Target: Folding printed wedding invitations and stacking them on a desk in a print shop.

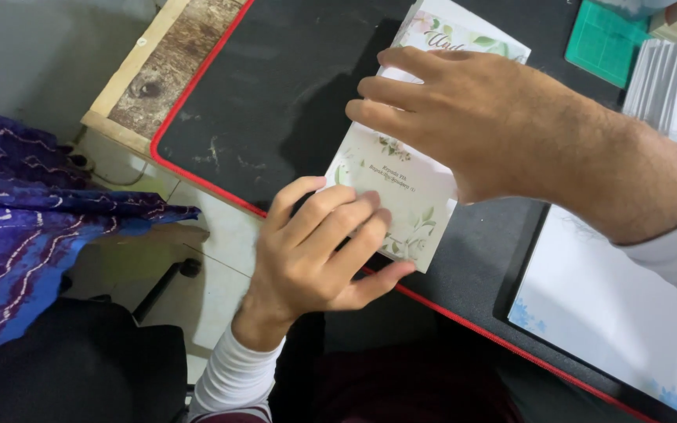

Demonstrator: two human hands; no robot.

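Left hand [319, 251] pinches the floral card's [401, 188] near corner, fingers curled on top; right hand [464, 117] lies flat, fingers narrow, pressing its middle.

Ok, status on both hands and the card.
Left hand grips floral card near edge. Right hand pressed flat on top. Card on black mat. Nothing in the way.

floral white card [413, 192] flat on mat
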